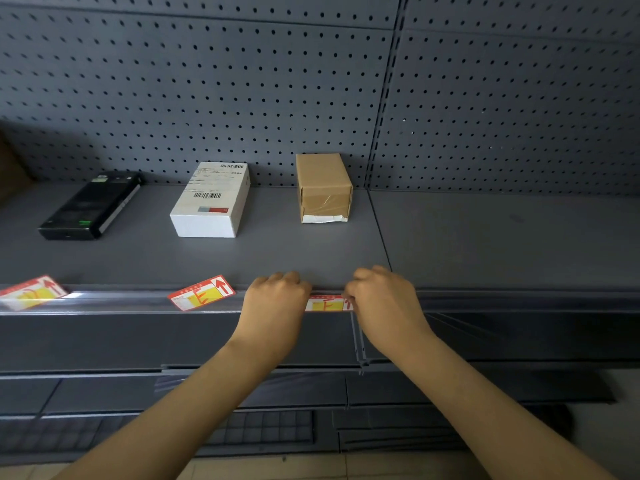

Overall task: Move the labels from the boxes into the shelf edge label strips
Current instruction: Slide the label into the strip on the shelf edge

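Progress: your left hand (277,299) and right hand (381,299), fingers curled, pinch the third label (327,303) by its ends into the label strip (121,303) at 6 o'clock. Two labels, at 9 (31,292) and 7 o'clock (201,292), lie tilted, apparently unseated. Boxes, all closed: black (90,206), white (211,202), brown (323,187); contents unseen.

Grey pegboard (242,81) behind; lower shelves (104,393) below.
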`<state>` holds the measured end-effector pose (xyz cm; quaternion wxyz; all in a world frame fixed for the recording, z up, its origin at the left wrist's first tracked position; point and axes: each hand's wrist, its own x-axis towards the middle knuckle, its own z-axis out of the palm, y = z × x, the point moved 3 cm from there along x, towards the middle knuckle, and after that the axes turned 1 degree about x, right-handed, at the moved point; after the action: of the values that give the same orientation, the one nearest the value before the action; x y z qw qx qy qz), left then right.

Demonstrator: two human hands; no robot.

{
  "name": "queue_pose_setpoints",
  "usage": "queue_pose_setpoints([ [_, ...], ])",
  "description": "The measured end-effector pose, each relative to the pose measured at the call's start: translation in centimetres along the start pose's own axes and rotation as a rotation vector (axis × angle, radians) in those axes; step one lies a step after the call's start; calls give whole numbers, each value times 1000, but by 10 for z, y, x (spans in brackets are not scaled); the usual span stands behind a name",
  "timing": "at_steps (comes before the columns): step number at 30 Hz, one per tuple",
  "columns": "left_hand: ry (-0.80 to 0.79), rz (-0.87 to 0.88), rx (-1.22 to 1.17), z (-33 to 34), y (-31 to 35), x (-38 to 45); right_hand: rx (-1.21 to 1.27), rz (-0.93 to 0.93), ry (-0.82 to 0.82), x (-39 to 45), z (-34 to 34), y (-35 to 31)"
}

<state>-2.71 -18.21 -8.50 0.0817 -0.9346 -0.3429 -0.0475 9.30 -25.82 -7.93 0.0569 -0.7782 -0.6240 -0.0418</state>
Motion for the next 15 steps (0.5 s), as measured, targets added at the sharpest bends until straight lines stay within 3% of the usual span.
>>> queue_pose_setpoints([
  [15, 20, -67, -124, 3, -9, -1, 28, -45, -43, -4, -10, 9],
])
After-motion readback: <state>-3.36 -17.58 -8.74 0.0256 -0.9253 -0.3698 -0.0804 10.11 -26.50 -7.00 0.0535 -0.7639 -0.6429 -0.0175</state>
